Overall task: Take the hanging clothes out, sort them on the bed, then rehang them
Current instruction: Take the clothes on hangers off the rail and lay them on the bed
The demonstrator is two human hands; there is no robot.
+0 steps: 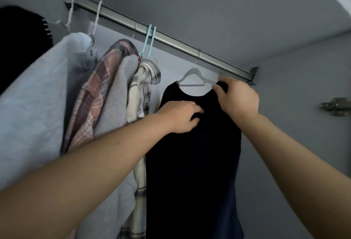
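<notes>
- Your hands are both on the black top point(193, 153), which hangs on a white hanger point(193, 79) near the right end of the closet rail point(171, 39).
- Your left hand point(180, 117) has its fingers curled into the fabric just below the neckline, bunching it a bit.
- Your right hand point(237, 96) pinches the top's right shoulder right where the hanger arm ends. Can't tell if it has the hanger too or only cloth.
- Progress-wise, hard to call. Everything in view is on the rail: a light blue sweatshirt point(38, 106), a plaid shirt point(98, 90), a grey knit point(117, 102) and a cream checked shirt point(144, 79) on teal hangers point(150, 39), plus something dark point(19, 45) at far left.
- So you're either about to pull the first piece or straightening a rehung one; the bed isn't in shot, so I can't say which.
- If it's the start, basically the whole job is left.
- No brands, tags or readable writing anywhere I can spot.
</notes>
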